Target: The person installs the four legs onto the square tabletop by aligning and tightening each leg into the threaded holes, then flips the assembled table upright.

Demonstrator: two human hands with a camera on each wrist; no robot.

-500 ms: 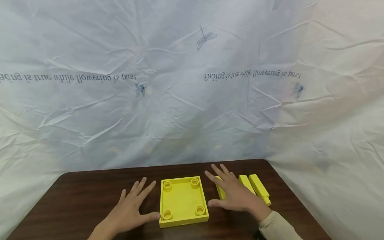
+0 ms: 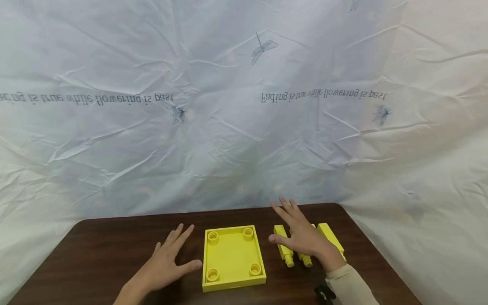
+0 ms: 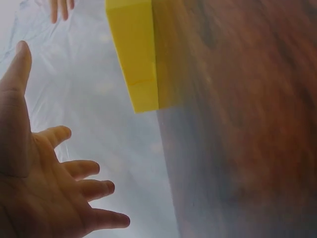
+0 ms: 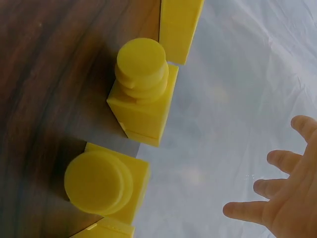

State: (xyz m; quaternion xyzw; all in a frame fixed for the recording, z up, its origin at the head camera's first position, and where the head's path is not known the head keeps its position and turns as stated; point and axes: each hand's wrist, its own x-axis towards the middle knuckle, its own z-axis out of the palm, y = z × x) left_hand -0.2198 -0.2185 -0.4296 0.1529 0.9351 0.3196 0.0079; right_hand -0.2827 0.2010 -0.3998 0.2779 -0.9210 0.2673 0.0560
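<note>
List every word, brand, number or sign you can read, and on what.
"Fading is true while flowering is past": hanging cloth, right side, letters flipped.
"is true while flowering is past": same cloth, left, flipped; first word clipped.
Yellow tray and yellow blocks: no lettering visible.

Tray (image 2: 233,255) on the table (image 2: 95,262), blocks (image 2: 282,242) side by side to its right, sheet (image 2: 228,140) behind the table.

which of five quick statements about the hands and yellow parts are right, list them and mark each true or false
1. The yellow tray has a round socket at each corner. True.
2. The left hand and right hand both have spread fingers. True.
3. The left hand grips the tray. False: it holds nothing.
4. In the head view, yellow posts lie right of the tray. True.
5. The right hand pinches a post. False: it holds nothing.
</note>
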